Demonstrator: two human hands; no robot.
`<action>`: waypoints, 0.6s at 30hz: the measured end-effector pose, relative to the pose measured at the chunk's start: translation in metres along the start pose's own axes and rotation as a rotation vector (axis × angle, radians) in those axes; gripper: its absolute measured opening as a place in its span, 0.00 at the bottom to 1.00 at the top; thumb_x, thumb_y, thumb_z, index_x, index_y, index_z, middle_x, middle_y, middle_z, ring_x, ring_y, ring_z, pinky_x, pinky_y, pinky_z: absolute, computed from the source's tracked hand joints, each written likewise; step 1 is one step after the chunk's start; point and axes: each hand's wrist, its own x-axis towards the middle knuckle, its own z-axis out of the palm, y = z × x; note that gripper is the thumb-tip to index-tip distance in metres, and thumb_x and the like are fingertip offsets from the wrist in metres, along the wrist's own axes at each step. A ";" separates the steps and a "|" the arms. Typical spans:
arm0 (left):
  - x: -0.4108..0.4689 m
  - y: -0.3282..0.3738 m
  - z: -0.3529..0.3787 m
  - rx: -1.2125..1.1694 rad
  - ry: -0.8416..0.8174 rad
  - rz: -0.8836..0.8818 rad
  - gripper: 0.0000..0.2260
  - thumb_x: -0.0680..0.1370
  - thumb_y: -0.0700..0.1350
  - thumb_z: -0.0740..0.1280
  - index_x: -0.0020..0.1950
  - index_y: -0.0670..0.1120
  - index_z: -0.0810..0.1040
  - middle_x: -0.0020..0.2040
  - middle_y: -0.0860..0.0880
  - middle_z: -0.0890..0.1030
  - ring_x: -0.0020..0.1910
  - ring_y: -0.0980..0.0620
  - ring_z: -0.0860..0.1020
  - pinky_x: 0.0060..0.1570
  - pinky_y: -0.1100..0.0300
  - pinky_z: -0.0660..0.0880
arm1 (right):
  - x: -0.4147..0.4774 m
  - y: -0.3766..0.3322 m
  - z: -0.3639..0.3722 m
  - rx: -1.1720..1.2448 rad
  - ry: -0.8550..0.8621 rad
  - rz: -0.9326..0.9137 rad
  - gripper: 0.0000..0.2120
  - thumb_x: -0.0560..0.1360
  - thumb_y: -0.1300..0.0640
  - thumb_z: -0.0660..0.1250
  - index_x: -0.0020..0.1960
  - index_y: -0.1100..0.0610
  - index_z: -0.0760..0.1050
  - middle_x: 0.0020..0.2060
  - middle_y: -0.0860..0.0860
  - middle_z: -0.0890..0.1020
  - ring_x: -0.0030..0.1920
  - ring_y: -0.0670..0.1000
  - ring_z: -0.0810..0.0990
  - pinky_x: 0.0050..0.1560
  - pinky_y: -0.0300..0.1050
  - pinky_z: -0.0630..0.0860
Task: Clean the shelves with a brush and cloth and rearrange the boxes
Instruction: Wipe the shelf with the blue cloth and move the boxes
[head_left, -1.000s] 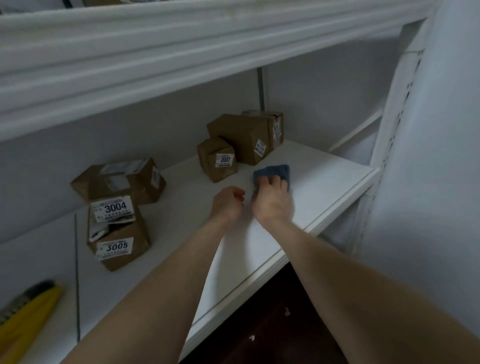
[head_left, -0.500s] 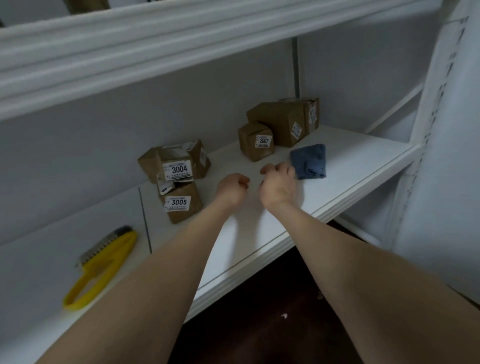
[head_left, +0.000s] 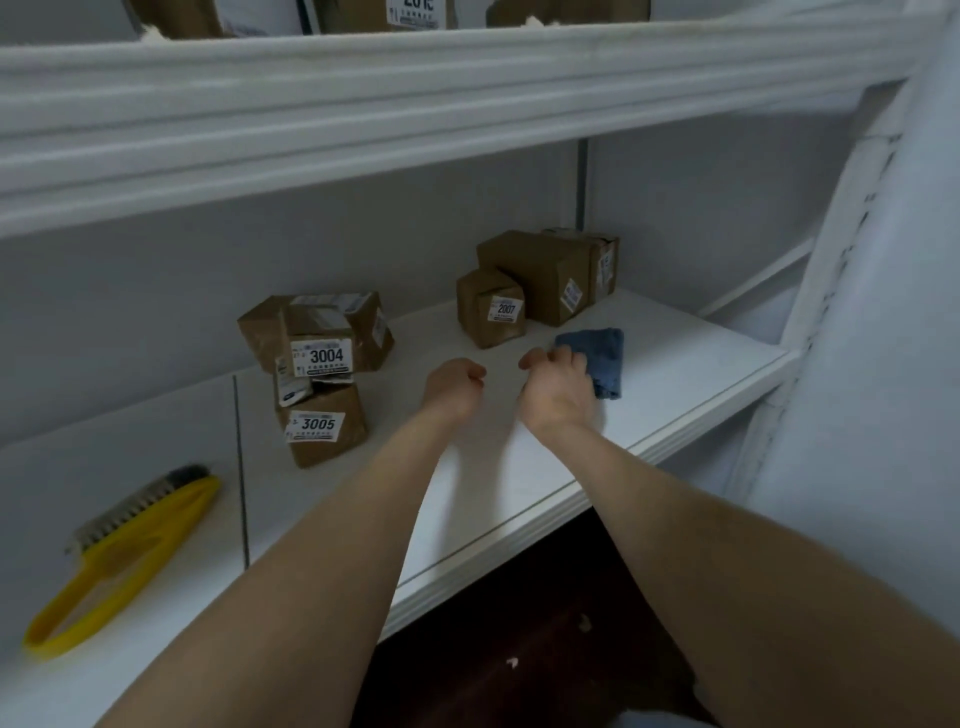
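White shelf (head_left: 675, 364) board lies under both hands, which hover side by side a little apart above its middle. The left hand (head_left: 453, 387) is curled into a loose fist and holds nothing. The right hand (head_left: 553, 395) is curled the same way. Its knuckles overlap the near edge of the blue cloth (head_left: 602, 358), but I cannot tell whether they touch it. The cloth lies folded and flat on the shelf, with none of it drawn up into the fingers.

Just behind the hands stands a small brown box marked 2007 (head_left: 488, 306), touching a larger brown box (head_left: 540, 275) that sits against the back wall. To the left, the box marked 3005 (head_left: 324, 423) stands nearer the front edge, with the box marked 3004 (head_left: 317, 332) touching it from behind and sitting higher.

Farther left, past a seam in the board, a yellow brush (head_left: 124, 545) lies with its bristles towards the wall. Overhead, the upper shelf (head_left: 415, 104) carries more boxes (head_left: 384, 13), cut off by the frame. The dark floor (head_left: 519, 649) shows below.
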 end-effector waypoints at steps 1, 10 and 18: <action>-0.003 0.010 0.002 -0.004 -0.011 0.023 0.15 0.80 0.37 0.55 0.62 0.42 0.76 0.62 0.40 0.77 0.62 0.42 0.75 0.62 0.48 0.74 | 0.002 0.007 -0.008 -0.019 0.013 0.024 0.19 0.77 0.62 0.58 0.67 0.55 0.70 0.63 0.58 0.70 0.65 0.59 0.65 0.59 0.51 0.67; -0.038 0.032 0.027 0.138 -0.101 0.198 0.18 0.80 0.35 0.55 0.68 0.40 0.73 0.67 0.41 0.74 0.66 0.44 0.71 0.68 0.55 0.67 | -0.002 0.023 -0.012 0.035 -0.053 0.083 0.24 0.76 0.63 0.60 0.71 0.58 0.63 0.66 0.59 0.65 0.66 0.59 0.64 0.60 0.50 0.67; 0.003 0.059 0.066 0.280 -0.183 0.333 0.16 0.81 0.41 0.57 0.68 0.41 0.71 0.64 0.41 0.76 0.62 0.43 0.74 0.57 0.57 0.70 | 0.056 0.050 0.005 0.028 -0.093 0.150 0.23 0.81 0.58 0.56 0.74 0.56 0.58 0.73 0.57 0.57 0.74 0.57 0.54 0.71 0.52 0.60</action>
